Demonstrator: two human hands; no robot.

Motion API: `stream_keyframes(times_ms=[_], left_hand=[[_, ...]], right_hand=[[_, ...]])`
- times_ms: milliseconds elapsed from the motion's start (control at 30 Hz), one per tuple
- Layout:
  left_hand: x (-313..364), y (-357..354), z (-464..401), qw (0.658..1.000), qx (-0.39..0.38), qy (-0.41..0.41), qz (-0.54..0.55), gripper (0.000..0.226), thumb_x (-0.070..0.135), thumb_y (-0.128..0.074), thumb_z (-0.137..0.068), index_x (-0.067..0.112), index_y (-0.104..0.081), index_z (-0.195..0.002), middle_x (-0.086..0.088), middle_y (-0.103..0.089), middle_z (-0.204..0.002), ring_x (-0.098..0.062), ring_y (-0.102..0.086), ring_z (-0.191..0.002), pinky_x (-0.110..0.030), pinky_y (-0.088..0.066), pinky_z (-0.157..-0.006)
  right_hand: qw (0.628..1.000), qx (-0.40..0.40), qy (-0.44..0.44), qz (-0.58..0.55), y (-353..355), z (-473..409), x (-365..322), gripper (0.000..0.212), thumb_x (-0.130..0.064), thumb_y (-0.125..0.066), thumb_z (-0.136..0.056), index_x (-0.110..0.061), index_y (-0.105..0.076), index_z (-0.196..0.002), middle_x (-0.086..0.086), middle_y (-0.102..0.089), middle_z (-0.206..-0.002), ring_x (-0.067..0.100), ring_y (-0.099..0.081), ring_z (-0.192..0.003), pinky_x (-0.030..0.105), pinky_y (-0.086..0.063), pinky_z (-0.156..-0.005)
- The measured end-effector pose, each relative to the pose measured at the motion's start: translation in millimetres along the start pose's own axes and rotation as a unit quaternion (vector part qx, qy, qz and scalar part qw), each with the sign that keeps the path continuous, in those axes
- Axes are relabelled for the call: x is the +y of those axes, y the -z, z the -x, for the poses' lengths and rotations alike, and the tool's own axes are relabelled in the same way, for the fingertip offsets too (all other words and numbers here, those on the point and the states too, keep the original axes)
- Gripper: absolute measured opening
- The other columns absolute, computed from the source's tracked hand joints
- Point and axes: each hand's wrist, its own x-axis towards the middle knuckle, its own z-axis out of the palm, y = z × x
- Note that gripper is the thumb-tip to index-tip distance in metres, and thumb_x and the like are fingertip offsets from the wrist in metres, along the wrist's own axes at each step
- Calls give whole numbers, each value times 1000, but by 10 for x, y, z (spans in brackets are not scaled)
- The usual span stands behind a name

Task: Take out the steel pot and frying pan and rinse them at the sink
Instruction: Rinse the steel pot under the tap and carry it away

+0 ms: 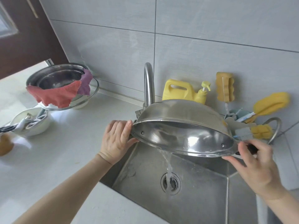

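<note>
A wide steel pan [181, 113] with two side handles is held tilted over the steel sink [202, 194], its open side facing me. Water pours from its lower rim in a stream down to the drain [170, 183]. My left hand [115, 139] grips the pan's left handle. My right hand [254, 165] holds the dark right handle, thumb under the rim. The curved tap [148, 83] rises behind the pan. A second steel pot [58, 78] stands on the counter at the left, with a red cloth [55, 94] and a purple cloth [85, 83] draped over its rim.
A yellow detergent jug [179, 90] and pump bottle [202, 94] stand behind the sink. Yellow sponges and brushes [271, 104] sit in a holder at the right. A white bowl [30, 122] with utensils is on the white counter [64, 151] at left. A tiled wall is behind.
</note>
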Motion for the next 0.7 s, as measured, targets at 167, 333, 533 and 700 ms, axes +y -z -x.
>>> stream_keyframes(times_ms=[167, 333, 533, 700], left_hand=[[58, 47, -157, 1000, 9, -3, -1, 94, 33, -88, -73, 6, -22, -133, -11, -45, -101, -28, -48, -82, -42, -42, -81], [192, -35, -129, 999, -17, -18, 29, 95, 36, -86, -74, 3, -22, -135, -12, -44, -101, -28, -47, -83, -43, -42, -79], [437, -355, 234, 988, -130, -8, 80, 89, 46, -69, -86, -1, -19, -143, -12, -46, -101, -28, -51, -84, -42, -43, -79], [664, -678, 554, 898, -408, 58, 156, 147, 62, -84, -53, 8, 5, -156, -4, -59, -93, -22, -62, -81, -35, -52, -73]], right_hand=[[999, 4, -9, 33, 197, -27, 65, 47, -22, -66, -81, -4, -42, -118, 23, -42, -106, 25, -44, -81, 12, -31, -103], [999, -19, -15, 24, 245, 78, 93, 45, -30, -56, -92, -3, -40, -125, 24, -40, -109, 27, -45, -84, 14, -31, -106], [980, -157, -124, -13, 121, 552, 93, 111, -18, -86, -67, -30, -17, -152, 21, -41, -114, 25, -50, -91, 40, -58, -64], [874, -383, -282, -104, -113, 1002, 152, 134, -21, -91, -63, -54, 7, -147, 0, -33, -127, 15, -58, -80, 30, -51, -70]])
